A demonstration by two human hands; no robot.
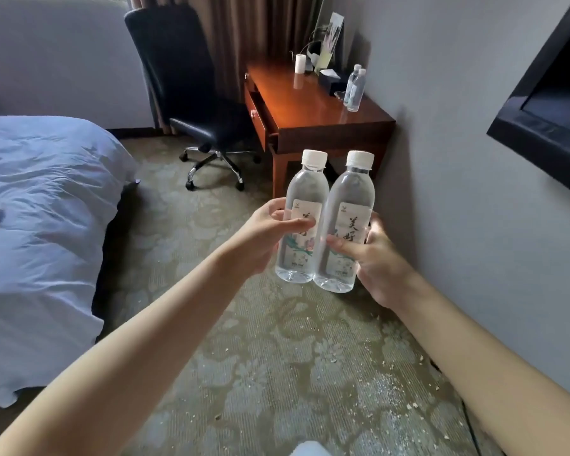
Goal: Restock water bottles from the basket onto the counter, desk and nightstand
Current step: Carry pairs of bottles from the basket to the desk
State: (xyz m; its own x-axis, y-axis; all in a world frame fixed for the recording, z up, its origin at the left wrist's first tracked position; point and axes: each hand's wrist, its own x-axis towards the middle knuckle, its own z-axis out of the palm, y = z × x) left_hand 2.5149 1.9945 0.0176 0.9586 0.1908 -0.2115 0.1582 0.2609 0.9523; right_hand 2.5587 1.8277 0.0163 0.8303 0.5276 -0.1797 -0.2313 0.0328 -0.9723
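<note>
Left hand [264, 238] grips 1 clear white-capped plastic water bottle [301, 222], right hand [372, 261] grips another [344, 225], touching, upright, frame centre. 2 more bottles [355, 88] on brown wooden desk [313, 103], upper centre.

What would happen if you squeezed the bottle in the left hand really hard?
The bottle in the left hand looks like thin clear plastic, so it would probably dent a little. It seems full of water with its white cap on, so it likely pushes back and feels heavy. The smooth sides might slip in the left hand.
</note>
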